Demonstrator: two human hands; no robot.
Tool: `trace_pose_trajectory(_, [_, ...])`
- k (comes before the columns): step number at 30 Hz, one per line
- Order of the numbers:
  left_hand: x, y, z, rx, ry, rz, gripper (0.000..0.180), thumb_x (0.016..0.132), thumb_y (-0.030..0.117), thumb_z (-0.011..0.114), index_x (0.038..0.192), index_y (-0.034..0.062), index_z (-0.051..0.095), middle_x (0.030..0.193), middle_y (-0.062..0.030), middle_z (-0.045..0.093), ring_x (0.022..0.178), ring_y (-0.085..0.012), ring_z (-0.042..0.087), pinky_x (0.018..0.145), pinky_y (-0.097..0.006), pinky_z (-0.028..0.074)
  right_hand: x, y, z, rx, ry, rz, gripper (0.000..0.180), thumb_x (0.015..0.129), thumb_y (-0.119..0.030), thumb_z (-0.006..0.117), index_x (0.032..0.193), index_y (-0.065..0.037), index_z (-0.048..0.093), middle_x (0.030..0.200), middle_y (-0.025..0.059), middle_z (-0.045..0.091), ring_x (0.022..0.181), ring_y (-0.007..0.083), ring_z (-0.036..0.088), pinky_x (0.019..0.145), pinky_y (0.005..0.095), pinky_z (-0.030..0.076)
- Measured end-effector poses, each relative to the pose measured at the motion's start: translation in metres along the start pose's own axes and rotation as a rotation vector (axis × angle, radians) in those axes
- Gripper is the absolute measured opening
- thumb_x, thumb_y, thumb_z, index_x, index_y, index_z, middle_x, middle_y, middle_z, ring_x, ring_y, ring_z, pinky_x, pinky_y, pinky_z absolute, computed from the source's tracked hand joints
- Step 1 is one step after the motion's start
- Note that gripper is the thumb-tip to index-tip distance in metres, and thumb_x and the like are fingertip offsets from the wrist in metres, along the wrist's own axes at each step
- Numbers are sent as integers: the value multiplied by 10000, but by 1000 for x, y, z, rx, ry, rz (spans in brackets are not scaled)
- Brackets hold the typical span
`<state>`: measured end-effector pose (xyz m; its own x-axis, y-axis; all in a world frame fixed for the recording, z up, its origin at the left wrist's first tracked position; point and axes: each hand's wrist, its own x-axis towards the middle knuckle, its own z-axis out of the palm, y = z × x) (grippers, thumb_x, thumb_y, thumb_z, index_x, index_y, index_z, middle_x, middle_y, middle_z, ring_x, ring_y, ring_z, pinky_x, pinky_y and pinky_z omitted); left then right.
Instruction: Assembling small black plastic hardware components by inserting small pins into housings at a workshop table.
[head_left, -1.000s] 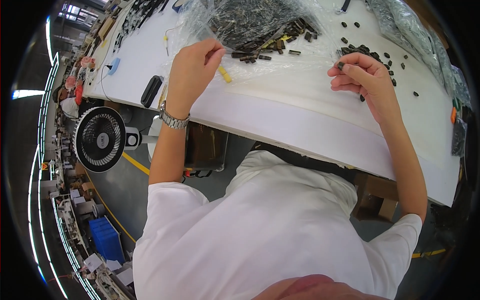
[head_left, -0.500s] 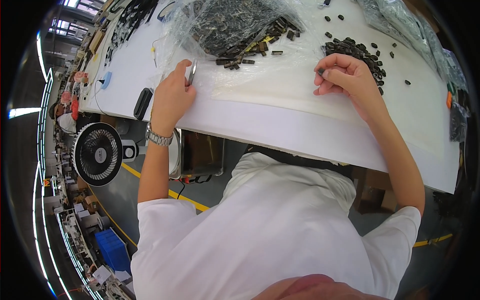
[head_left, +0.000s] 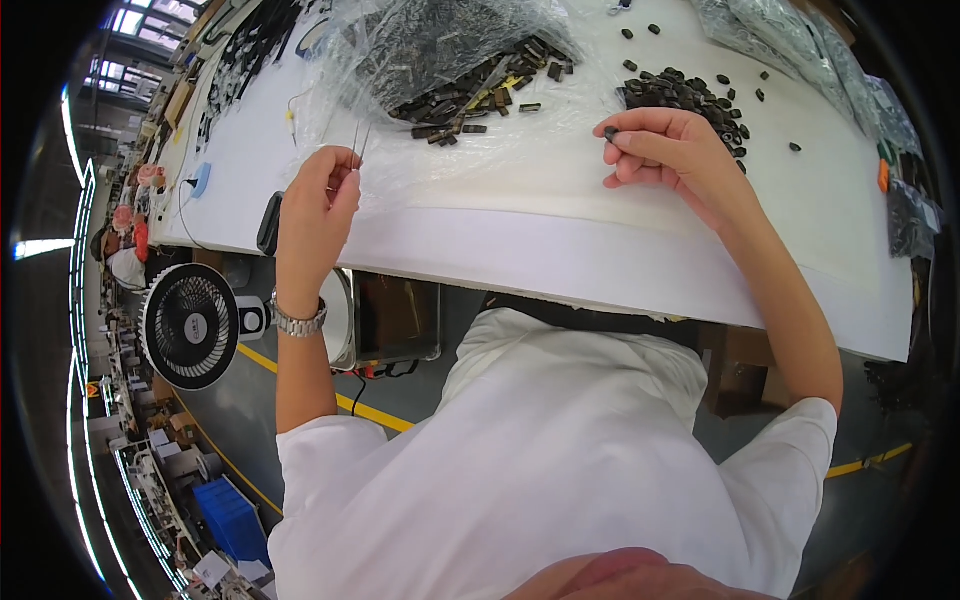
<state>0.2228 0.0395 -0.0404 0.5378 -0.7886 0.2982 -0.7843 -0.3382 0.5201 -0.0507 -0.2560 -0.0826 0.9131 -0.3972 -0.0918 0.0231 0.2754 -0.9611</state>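
On table (head_left: 560, 215), left hand (head_left: 318, 195): now pinching tweezers (head_left: 357, 145), lifted from the edge.
Right hand (head_left: 665, 150): fingertips closed on small black part (head_left: 611, 132), beside pile (head_left: 685, 95).

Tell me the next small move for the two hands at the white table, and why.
Probably bring the hands together. The left hand holds thin tweezers upright near the clear bag of dark parts, while the right hand pinches one small dark part at its fingertips beside the loose pile. Tool and part are both held but well apart.
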Motion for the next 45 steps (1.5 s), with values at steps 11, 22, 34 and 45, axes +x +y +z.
trace_pose_trajectory(11, [67, 104, 65, -573, -687, 37, 253, 1081, 198, 590, 1138, 9, 748, 703, 68, 478, 619, -40, 406, 568, -220, 343, -3, -3, -6, 54, -32, -43, 305, 1070, -165, 638, 1279, 46, 710, 935, 33, 728, 811, 87, 710, 891, 351, 644])
trace_pose_trajectory(22, [88, 110, 92, -631, -818, 40, 338, 1100, 303, 604, 1010, 28, 779, 661, 67, 500, 534, -22, 386, 468, -220, 278, -9, -12, -2, -101, 70, -134, 281, 1073, -140, 611, 1247, 29, 754, 929, 54, 736, 823, 119, 733, 835, 273, 626])
trace_pose_trajectory(34, [82, 111, 98, -850, -846, -70, 355, 1111, 304, 586, 978, 22, 756, 659, 68, 501, 510, -2, 332, 445, -208, 219, -11, -4, 16, -317, 152, -301, 210, 1046, -123, 676, 1161, 32, 759, 853, 30, 740, 759, 90, 690, 730, 232, 549])
trace_pose_trajectory(45, [75, 112, 121, -1330, -915, -323, 324, 1146, 282, 530, 1039, 25, 697, 673, 72, 498, 466, 7, 325, 402, -186, 245, -11, -9, 22, -431, 269, -333, 164, 1043, -94, 657, 1073, 52, 727, 837, 40, 732, 729, 88, 667, 701, 236, 538])
